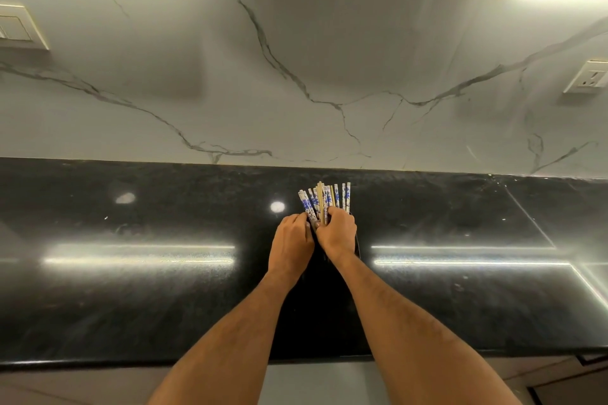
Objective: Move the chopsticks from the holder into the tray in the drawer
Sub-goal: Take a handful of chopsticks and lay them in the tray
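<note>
Both hands' grip, left hand (291, 242), right hand (337, 233), closed around chopsticks (324, 202), black counter (131, 306)

Glossy black stone countertop (164, 306), seemingly.

chopsticks (324, 202) on counter (131, 289), before wall (296, 59)

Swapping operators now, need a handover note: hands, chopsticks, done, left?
Left hand: closed on the left side of the chopsticks.
Right hand: closed on their right side.
Chopsticks: one upright fanned bundle of blue-and-white patterned and plain wooden ones, over the black countertop near the marble wall. The holder is hidden behind the hands.
Done: bundle gripped.
Left: everything else; no drawer or tray is in view, so nothing shows as placed.
</note>
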Action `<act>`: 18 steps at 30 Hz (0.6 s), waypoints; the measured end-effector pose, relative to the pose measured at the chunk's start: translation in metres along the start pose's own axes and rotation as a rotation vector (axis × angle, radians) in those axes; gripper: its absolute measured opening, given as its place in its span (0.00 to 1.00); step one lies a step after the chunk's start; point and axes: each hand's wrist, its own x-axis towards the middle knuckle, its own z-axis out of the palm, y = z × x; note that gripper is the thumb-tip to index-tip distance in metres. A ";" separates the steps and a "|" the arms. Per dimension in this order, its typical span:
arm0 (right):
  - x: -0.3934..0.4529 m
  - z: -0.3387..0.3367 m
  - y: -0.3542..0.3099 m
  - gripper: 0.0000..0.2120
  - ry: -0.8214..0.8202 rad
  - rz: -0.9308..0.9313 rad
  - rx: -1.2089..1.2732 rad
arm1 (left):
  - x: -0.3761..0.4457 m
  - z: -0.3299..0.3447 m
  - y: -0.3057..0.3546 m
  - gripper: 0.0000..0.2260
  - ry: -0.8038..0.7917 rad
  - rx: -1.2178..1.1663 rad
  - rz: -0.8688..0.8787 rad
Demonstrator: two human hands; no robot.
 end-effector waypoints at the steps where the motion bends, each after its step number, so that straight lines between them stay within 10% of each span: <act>1: 0.000 0.000 0.000 0.05 -0.001 0.003 -0.005 | 0.001 0.000 0.001 0.23 0.008 0.005 0.008; 18: 0.006 -0.005 0.003 0.03 -0.050 -0.058 0.055 | 0.015 -0.004 0.014 0.06 0.049 0.065 -0.016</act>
